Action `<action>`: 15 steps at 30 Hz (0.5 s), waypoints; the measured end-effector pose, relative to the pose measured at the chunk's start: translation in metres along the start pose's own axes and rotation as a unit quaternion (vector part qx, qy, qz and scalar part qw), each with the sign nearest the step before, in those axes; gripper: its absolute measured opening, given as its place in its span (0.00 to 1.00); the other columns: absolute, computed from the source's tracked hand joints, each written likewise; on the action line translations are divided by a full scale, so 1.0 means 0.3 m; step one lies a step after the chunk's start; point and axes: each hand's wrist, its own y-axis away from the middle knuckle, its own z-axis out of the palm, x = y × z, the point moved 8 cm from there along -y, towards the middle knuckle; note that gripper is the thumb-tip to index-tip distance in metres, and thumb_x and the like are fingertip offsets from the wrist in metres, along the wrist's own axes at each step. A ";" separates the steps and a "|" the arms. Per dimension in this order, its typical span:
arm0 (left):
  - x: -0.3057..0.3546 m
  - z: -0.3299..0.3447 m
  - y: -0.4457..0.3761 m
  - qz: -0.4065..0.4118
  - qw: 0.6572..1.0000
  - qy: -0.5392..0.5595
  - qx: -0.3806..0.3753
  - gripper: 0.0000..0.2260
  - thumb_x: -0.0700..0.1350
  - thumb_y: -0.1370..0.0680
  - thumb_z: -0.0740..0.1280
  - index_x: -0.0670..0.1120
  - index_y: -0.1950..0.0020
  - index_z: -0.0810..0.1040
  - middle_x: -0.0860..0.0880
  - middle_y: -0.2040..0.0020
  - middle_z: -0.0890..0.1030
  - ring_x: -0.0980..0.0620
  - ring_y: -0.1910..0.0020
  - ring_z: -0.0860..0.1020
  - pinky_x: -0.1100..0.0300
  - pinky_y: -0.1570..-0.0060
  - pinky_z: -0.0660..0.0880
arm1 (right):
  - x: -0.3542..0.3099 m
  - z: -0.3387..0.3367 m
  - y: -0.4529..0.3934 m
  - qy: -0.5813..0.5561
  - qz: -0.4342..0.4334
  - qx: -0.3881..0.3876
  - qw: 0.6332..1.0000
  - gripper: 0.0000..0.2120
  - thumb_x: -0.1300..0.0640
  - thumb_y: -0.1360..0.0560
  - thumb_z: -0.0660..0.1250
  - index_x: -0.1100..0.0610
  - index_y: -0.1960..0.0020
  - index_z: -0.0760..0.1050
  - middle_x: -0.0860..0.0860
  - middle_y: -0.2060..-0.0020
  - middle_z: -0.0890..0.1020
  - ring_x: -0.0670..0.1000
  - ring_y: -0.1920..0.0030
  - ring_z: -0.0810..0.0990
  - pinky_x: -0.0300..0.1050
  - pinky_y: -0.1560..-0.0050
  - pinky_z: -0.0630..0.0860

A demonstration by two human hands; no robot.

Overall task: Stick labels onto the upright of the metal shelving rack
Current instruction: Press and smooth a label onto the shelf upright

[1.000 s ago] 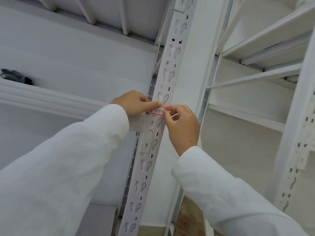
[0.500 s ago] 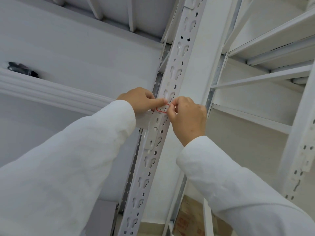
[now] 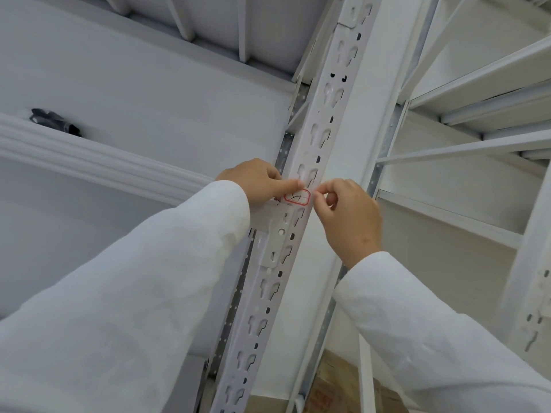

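Two white sleeves reach to the slotted upright (image 3: 310, 162). On its face sits the red-bordered label (image 3: 297, 197) (handwriting unreadable): left hand (image 3: 256, 181) presses it with one fingertip, right hand (image 3: 348, 216) pinches its edge. Beyond the upright, white shelves (image 3: 477, 81).

Storeroom or warehouse, by the look. White metal racks (image 3: 477, 81) stand on both sides, slotted upright (image 3: 316, 162) in the middle; cardboard box (image 3: 325, 389) low near the floor; person in white sleeves (image 3: 143, 293).

You wear long white sleeves of a soft, slightly creased fabric; your left sleeve (image 3: 134, 293) and right sleeve (image 3: 432, 338) end at plain cuffs, leaving both hands bare.
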 end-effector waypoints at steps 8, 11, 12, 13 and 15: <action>0.004 -0.001 -0.001 0.003 1.000 -0.008 0.001 0.24 0.69 0.30 0.62 0.51 0.55 0.83 0.51 0.52 0.83 0.50 0.50 0.80 0.55 0.50 0.72 | -0.030 0.003 -0.013 0.029 -0.015 -0.001 0.999 0.07 0.53 0.24 0.62 0.52 0.57 0.77 0.45 0.63 0.74 0.47 0.62 0.72 0.46 0.52 0.66; 0.001 -0.003 -0.004 0.000 1.000 -0.006 0.002 0.24 0.69 0.30 0.62 0.51 0.55 0.83 0.52 0.52 0.83 0.51 0.50 0.79 0.56 0.50 0.71 | -0.039 0.010 -0.020 0.059 -0.022 -0.010 0.998 0.07 0.54 0.24 0.59 0.52 0.57 0.75 0.44 0.63 0.74 0.47 0.62 0.70 0.48 0.45 0.65; 0.000 -0.002 -0.005 0.000 1.000 -0.006 0.002 0.24 0.69 0.30 0.62 0.51 0.55 0.83 0.52 0.52 0.83 0.51 0.50 0.79 0.55 0.49 0.71 | -0.041 0.013 -0.022 0.069 -0.023 -0.013 0.997 0.08 0.54 0.23 0.58 0.52 0.56 0.75 0.45 0.62 0.74 0.47 0.62 0.70 0.49 0.44 0.65; 0.000 -0.002 -0.005 0.000 1.000 -0.005 0.001 0.24 0.70 0.30 0.62 0.51 0.55 0.83 0.52 0.52 0.83 0.51 0.50 0.79 0.55 0.49 0.72 | -0.043 0.016 -0.024 0.075 -0.022 -0.017 0.997 0.08 0.54 0.23 0.58 0.52 0.56 0.74 0.45 0.62 0.74 0.48 0.61 0.71 0.50 0.42 0.65; 0.001 0.000 -0.004 0.001 1.000 -0.005 0.000 0.24 0.70 0.30 0.62 0.51 0.55 0.83 0.52 0.52 0.83 0.51 0.50 0.79 0.54 0.47 0.72 | -0.042 0.023 -0.028 0.076 -0.014 -0.023 0.997 0.08 0.54 0.23 0.57 0.53 0.55 0.74 0.46 0.61 0.75 0.49 0.59 0.72 0.51 0.40 0.64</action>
